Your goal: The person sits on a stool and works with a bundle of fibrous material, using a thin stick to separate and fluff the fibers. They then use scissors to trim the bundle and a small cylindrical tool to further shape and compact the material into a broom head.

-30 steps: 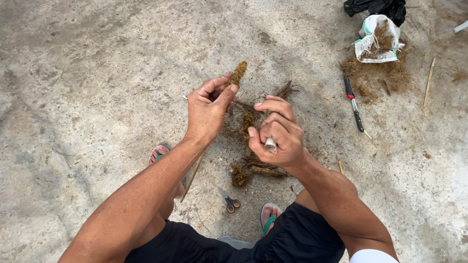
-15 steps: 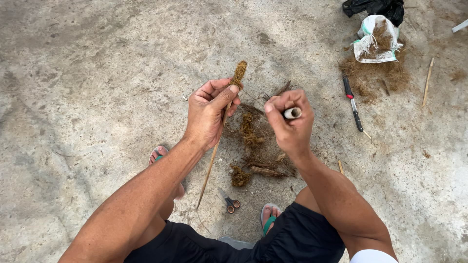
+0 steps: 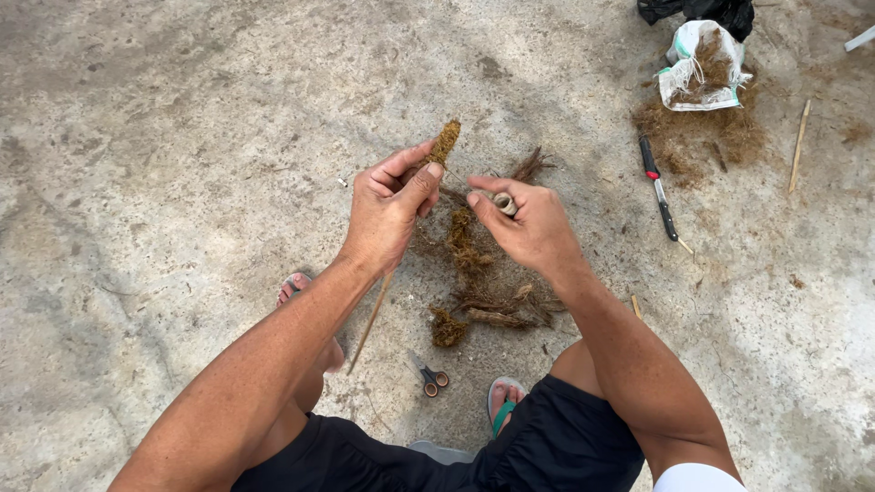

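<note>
My left hand [image 3: 387, 214] pinches a thin wooden stick [image 3: 372, 319] whose upper end is wrapped in brown moss-like fibre [image 3: 444, 143]; the stick runs down past my wrist toward the ground. My right hand [image 3: 529, 223] holds a small pale spool of thread [image 3: 504, 203] between thumb and fingers, close beside the left hand. Under both hands lies a pile of brown fibre and root-like sticks [image 3: 483, 282] on the concrete.
Small scissors [image 3: 428, 375] lie near my feet, which are in sandals [image 3: 503, 405]. A red-and-black-handled tool [image 3: 658, 187] lies to the right. A white bag of brown fibre [image 3: 702, 64] with loose fibre around it sits far right, beside a bamboo stick [image 3: 799, 144].
My right hand with the spool has moved up and left, closer to the left hand and the wrapped stick end. The left hand has stayed nearly in place.
</note>
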